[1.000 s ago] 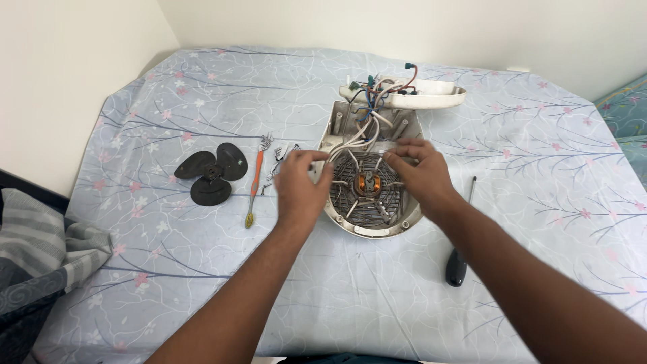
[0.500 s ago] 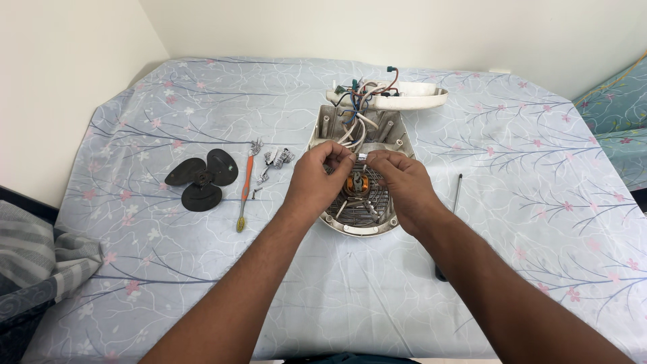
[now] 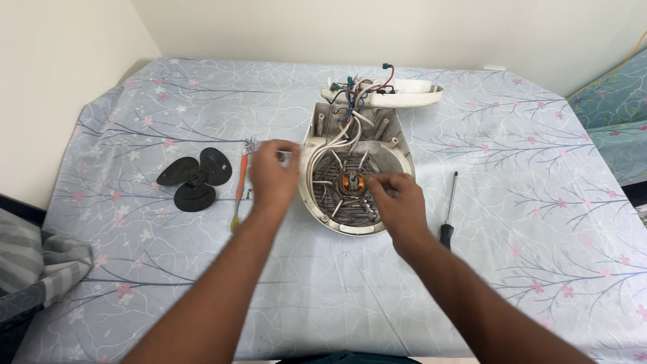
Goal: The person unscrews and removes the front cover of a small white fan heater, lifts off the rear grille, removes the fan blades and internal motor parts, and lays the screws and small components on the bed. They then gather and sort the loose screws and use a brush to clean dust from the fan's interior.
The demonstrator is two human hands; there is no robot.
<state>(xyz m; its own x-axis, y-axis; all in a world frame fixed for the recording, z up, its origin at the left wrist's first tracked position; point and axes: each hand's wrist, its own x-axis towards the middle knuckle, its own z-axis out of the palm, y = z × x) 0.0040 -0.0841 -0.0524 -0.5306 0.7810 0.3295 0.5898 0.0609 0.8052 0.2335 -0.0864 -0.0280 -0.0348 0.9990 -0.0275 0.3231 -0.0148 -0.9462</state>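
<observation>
An opened white fan-heater housing (image 3: pixel 402 152) lies in the middle of the bed. Its round wire grille (image 3: pixel 337 199), copper motor core (image 3: pixel 351 180) and loose white, blue and red wires (image 3: pixel 350 101) are exposed. My right hand (image 3: pixel 399 205) rests on the grille's right side, fingertips beside the motor core. My left hand (image 3: pixel 273 176) is blurred and hovers just left of the housing, fingers curled, back to the camera; whatever it may hold is hidden. A detached white cover (image 3: pixel 404 93) lies at the housing's top.
A black three-blade fan propeller (image 3: pixel 195 178) lies at the left, with an orange-handled brush (image 3: pixel 240 185) beside it and a small screw (image 3: pixel 248 195). A black-handled screwdriver (image 3: pixel 448 216) lies right of the housing. The floral sheet (image 3: pixel 526 269) covers the bed; walls stand left and behind.
My left hand has pulled away from the motor to the left of the housing. My right hand stays on the grille. The view has shifted slightly.
</observation>
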